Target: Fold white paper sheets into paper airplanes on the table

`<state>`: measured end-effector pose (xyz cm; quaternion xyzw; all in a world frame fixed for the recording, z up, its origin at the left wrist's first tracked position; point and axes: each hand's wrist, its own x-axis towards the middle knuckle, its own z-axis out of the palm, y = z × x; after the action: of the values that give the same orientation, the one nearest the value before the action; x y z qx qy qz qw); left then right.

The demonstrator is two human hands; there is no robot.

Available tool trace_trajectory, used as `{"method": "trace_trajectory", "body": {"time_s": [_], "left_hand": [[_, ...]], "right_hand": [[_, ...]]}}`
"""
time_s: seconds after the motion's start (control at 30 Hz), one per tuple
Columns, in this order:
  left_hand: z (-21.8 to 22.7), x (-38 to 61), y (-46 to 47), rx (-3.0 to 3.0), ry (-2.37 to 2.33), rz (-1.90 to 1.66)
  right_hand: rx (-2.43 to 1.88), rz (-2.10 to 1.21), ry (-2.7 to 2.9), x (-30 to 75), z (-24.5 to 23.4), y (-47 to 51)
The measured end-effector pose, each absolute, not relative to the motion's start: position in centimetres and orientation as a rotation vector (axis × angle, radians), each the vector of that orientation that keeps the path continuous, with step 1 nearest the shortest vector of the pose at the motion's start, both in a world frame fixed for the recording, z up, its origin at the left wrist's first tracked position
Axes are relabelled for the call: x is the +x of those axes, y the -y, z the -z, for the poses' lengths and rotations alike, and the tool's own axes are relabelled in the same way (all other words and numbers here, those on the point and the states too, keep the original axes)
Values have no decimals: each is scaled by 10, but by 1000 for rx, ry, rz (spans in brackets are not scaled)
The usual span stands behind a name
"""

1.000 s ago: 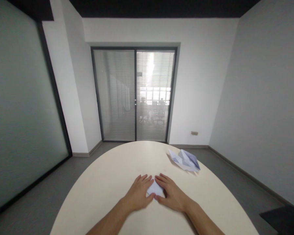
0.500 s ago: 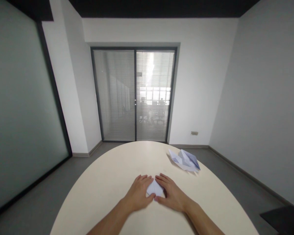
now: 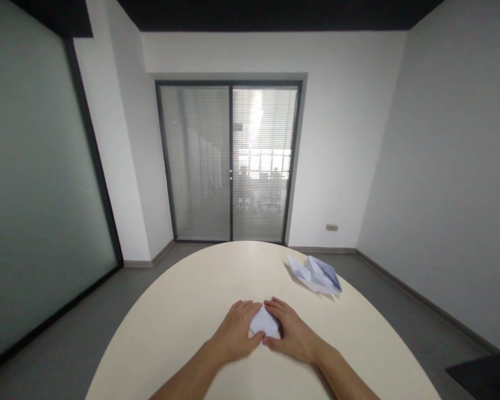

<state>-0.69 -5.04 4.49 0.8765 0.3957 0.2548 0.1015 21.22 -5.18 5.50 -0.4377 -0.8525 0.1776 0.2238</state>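
Note:
A small folded piece of pale blue-white paper (image 3: 264,324) lies on the cream oval table (image 3: 183,311), close to me. My left hand (image 3: 236,333) lies flat on its left side, fingers stretched forward and thumb at the paper's near edge. My right hand (image 3: 294,332) lies flat on its right side, fingers pointing inward, thumb against the near edge. Both hands press the paper down on the tabletop; only the strip between them shows.
A second folded paper piece (image 3: 316,274), shaped like a paper plane, lies on the table at the far right. Beyond the table are grey floor, a glass sliding door with blinds (image 3: 230,164), a frosted glass wall at left and a dark object (image 3: 483,375) at bottom right.
Hardly anything has moved. My left hand's fingers have drawn together a little on the paper, and the view has shifted down very slightly.

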Motion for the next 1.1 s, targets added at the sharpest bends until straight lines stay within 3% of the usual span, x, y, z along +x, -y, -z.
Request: {"method": "trace_trajectory", "body": {"time_s": [1.1], "left_hand": [[-37, -5, 48, 2548, -1283, -711]], "right_hand": [[-1262, -574, 2193, 222, -42, 45]]}}
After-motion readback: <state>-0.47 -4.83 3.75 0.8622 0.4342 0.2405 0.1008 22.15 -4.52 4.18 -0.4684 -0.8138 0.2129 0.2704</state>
